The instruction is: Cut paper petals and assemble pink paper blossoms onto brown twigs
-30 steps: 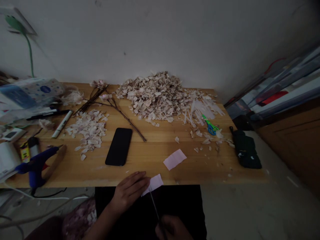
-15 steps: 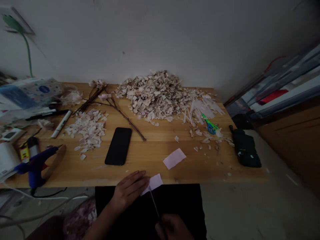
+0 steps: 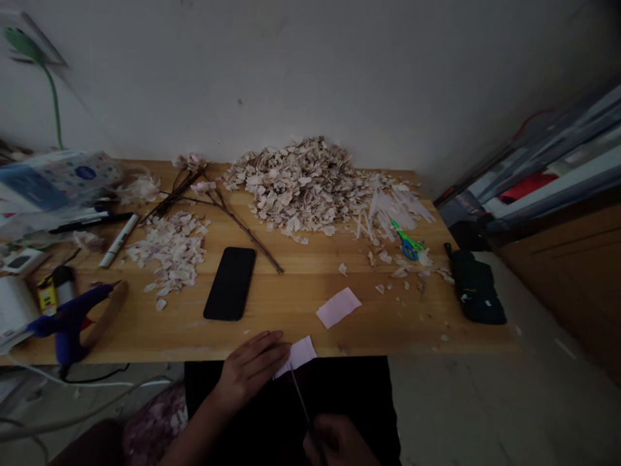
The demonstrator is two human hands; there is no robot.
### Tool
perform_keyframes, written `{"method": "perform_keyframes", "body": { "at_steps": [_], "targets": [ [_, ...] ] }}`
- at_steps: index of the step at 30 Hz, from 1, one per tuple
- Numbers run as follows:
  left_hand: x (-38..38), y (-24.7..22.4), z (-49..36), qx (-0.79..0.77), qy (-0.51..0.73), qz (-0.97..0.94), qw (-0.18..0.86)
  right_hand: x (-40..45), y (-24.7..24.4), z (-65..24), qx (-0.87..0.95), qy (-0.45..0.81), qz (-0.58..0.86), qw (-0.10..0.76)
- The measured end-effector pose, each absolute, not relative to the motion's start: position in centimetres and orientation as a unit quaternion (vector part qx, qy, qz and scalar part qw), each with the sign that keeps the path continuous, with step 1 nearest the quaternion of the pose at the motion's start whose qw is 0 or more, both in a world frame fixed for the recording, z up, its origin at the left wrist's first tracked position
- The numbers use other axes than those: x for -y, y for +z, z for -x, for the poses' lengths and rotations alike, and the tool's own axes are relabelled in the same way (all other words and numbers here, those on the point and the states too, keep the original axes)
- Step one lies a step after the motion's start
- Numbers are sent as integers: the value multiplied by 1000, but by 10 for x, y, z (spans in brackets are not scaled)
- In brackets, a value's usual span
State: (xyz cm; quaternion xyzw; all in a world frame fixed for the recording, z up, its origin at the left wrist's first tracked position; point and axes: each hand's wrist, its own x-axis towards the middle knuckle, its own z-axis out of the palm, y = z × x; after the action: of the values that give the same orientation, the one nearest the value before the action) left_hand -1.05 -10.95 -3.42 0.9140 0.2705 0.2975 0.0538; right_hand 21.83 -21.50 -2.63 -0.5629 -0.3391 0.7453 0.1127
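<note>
My left hand (image 3: 255, 367) is closed on a small pink piece of paper (image 3: 303, 351) at the table's front edge, its fingers lying over the paper's left end. In my right hand (image 3: 339, 441), low in the picture and dim, is a pair of dark-handled scissors (image 3: 301, 400). Their thin blades point up and left, with the tips at the lower edge of the held paper. Another pink paper rectangle (image 3: 339, 307) lies flat on the table just beyond. To the left of it rests a black phone (image 3: 229, 283).
A large heap of dried petals (image 3: 303, 184) lies against the wall, with a smaller petal pile (image 3: 171, 249) and a forked twig (image 3: 247, 230) at left. Green-and-blue scissors (image 3: 409, 244) lie right, near a dark green pouch (image 3: 478, 288). A blue glue gun (image 3: 72, 320) stands far left.
My right hand has shifted very slightly to the right with the scissors. My left hand and the papers look the same.
</note>
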Motion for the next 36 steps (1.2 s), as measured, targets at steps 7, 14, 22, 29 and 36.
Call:
{"method": "perform_keyframes", "body": {
  "at_steps": [7,14,22,29,36],
  "targets": [
    [109,-38,12,-276,294,-913,66,213,-26,-221,340,764,535,119],
    [110,-40,13,-271,295,-914,70,212,-24,-219,345,755,546,116],
    [109,-38,12,-275,298,-911,73,216,-27,-217,324,754,557,124],
    [109,-34,12,-273,290,-915,62,213,-24,-216,340,743,565,116],
    [108,-36,11,-268,296,-915,61,214,-29,-221,344,752,549,118]
  ]
}}
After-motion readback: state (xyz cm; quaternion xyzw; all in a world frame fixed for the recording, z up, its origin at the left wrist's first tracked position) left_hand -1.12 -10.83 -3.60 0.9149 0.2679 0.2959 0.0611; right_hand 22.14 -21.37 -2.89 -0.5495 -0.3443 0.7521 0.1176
